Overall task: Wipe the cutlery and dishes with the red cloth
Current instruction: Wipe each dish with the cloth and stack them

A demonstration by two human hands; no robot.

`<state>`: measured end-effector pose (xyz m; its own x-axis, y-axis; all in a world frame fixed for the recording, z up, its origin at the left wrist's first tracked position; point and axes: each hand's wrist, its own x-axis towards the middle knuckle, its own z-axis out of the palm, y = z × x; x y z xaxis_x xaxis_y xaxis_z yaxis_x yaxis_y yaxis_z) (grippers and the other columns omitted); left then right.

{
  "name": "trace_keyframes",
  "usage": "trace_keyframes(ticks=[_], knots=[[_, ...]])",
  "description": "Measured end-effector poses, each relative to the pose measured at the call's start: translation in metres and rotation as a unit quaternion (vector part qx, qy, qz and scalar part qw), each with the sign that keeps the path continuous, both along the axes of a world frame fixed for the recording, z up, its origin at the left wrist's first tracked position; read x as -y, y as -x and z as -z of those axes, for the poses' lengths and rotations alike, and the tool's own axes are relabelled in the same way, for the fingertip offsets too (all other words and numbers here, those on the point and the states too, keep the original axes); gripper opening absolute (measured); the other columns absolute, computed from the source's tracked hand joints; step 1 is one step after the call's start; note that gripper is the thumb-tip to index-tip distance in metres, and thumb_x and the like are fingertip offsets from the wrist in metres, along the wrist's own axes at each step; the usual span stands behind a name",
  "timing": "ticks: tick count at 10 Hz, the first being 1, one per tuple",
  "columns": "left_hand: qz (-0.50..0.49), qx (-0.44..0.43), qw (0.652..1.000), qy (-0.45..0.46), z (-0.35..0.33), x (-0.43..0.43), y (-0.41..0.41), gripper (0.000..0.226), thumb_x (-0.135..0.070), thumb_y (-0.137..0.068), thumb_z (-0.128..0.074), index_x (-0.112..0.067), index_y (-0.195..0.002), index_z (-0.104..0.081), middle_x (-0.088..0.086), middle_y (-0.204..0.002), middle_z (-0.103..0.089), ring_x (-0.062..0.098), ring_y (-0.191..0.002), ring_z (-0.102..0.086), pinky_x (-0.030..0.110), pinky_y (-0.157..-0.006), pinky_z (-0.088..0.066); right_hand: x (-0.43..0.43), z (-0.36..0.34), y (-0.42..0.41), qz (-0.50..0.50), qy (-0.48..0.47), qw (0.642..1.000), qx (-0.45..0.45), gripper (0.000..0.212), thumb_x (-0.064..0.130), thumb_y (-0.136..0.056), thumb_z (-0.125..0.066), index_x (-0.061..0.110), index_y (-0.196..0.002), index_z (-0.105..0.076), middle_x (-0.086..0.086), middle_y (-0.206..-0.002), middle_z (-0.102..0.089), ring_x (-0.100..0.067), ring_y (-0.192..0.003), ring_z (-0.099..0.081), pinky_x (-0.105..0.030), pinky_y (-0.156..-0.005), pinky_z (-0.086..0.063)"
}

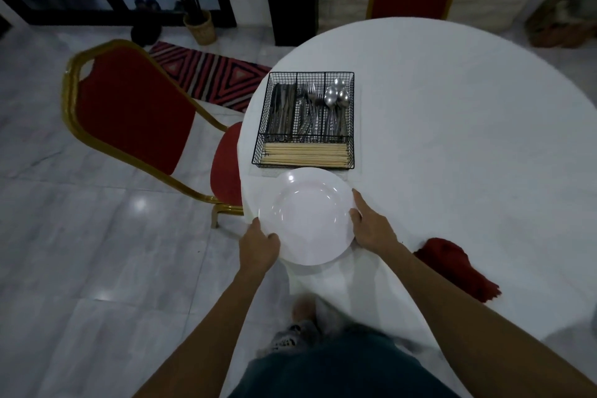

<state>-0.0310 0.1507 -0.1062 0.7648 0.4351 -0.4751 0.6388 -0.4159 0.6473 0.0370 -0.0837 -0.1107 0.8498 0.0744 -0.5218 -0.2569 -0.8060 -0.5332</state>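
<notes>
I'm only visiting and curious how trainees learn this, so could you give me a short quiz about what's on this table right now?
1. True or false: the red cloth is in the right hand.
2. In the wire basket, which far compartment holds the spoons? A left, B middle, C right.
3. Short answer: what do the left hand and right hand hold together?
Key: 1 false, it lies on the table; 2 C; 3 the white plate.
</notes>
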Motion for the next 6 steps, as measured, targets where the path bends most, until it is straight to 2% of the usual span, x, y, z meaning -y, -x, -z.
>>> trace_keyframes(ticks=[1,2,3,4,6], knots=[[-0.002,0.032,0.999,-0.036,-0.012,-0.006,-0.005,0.039,-0.007,-0.091,-0.059,-0.004,-0.130,-0.061,0.014,-0.125,-0.065,0.033,-0.120,-0.061,0.037,-0.097,-0.051,-0.002,-0.004,0.003,-0.008,0.001,1.000,-0.023,0.056,0.045,-0.110,-0.022,0.036,-0.162,-0.004,-0.016,-0.152,-0.050,-0.041,-0.130,-0.053,-0.046,-0.111,-0.039],[0.019,0.061,0.993,-0.100,-0.033,-0.006,-0.019,0.043,-0.006,-0.093,-0.064,0.000,-0.135,-0.059,0.018,-0.135,-0.060,0.034,-0.129,-0.053,0.038,-0.109,-0.041,-0.003,-0.014,0.000,-0.007,-0.019,0.999,-0.042,0.059,0.049,-0.109,-0.020,0.031,-0.163,-0.007,-0.016,-0.160,-0.040,-0.039,-0.139,-0.045,-0.047,-0.117,-0.034],[0.054,0.082,0.989,-0.113,-0.048,-0.001,-0.041,0.038,-0.008,-0.091,-0.065,-0.002,-0.129,-0.065,0.018,-0.131,-0.065,0.033,-0.123,-0.059,0.039,-0.109,-0.042,-0.001,-0.035,-0.011,-0.015,-0.021,0.998,-0.056,0.060,0.047,-0.110,-0.019,0.021,-0.164,-0.010,-0.017,-0.164,-0.031,-0.038,-0.148,-0.034,-0.044,-0.121,-0.025],[0.100,0.111,0.983,-0.105,-0.066,0.014,-0.070,0.033,-0.008,-0.088,-0.065,-0.004,-0.120,-0.069,0.017,-0.125,-0.068,0.034,-0.120,-0.059,0.043,-0.107,-0.046,0.010,-0.059,-0.032,-0.026,-0.018,0.999,-0.028,0.061,0.047,-0.111,-0.020,0.017,-0.164,-0.014,-0.015,-0.166,-0.027,-0.035,-0.151,-0.029,-0.039,-0.121,-0.022],[0.224,0.192,0.950,-0.099,-0.146,0.061,-0.139,0.036,-0.007,-0.093,-0.060,-0.006,-0.129,-0.066,0.014,-0.133,-0.064,0.029,-0.109,-0.065,0.032,-0.091,-0.051,0.043,-0.137,-0.090,0.021,0.002,0.995,0.096,0.060,0.042,-0.111,-0.025,0.011,-0.162,-0.020,-0.014,-0.166,-0.027,-0.032,-0.152,-0.027,-0.035,-0.120,-0.022]])
